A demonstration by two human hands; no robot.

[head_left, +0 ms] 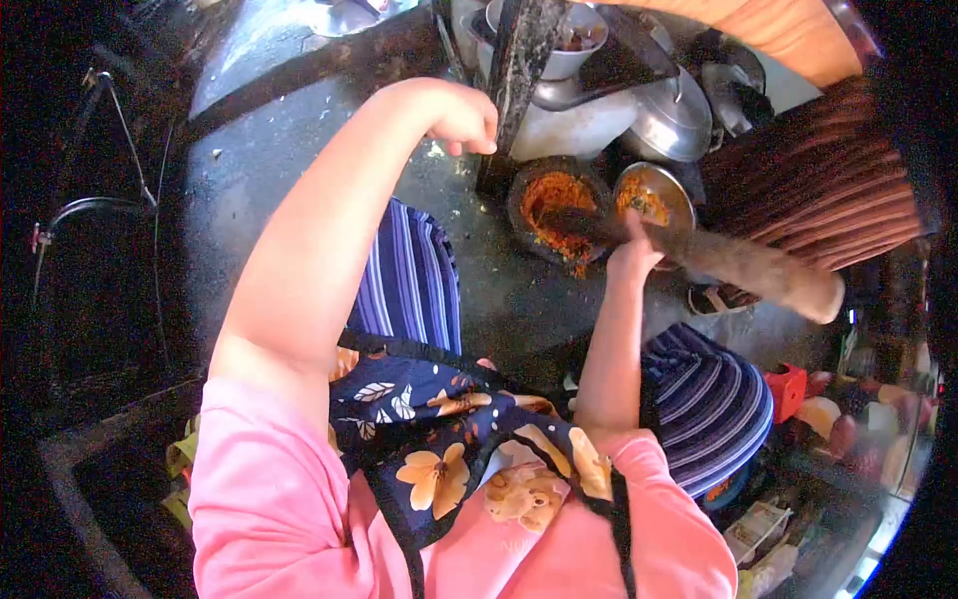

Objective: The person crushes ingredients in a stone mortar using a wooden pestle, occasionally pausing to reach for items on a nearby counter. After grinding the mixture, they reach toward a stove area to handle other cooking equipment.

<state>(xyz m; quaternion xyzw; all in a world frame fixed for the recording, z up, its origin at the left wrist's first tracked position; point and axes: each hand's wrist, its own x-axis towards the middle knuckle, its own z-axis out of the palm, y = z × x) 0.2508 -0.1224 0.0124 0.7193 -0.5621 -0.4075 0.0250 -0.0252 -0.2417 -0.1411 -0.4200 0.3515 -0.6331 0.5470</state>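
Mortar (521,212): dark, round and set on the floor (469,299); orange mash (559,190) is contained in it, and bits are scattered at its near rim.

Pestle (763,268): long, wooden, slanted; its narrow end is lowered into the mash, its thick end raised to the right.

Right hand (639,255): placed at the pestle near the mortar; the grip appears to be clamped on the wood, though the fingers are partly blurred.

Left hand (464,122): raised over the floor, well apart from the mortar; its grip is loosely drawn together, with nothing seen held.

Metal bowl (687,200): set just beside the mortar on the right, part-filled with orange food.

Progress: the mash is judged to be partly crushed, with coarseness remaining; smoothness cannot be told.

Edges and room: the far left side is bounded by a dark post (514,85), the far side by a lidded pot (667,120), the right by brown pleated cloth (818,180). Wider room is offered by the floor leftward and nearer the striped knees (409,280).
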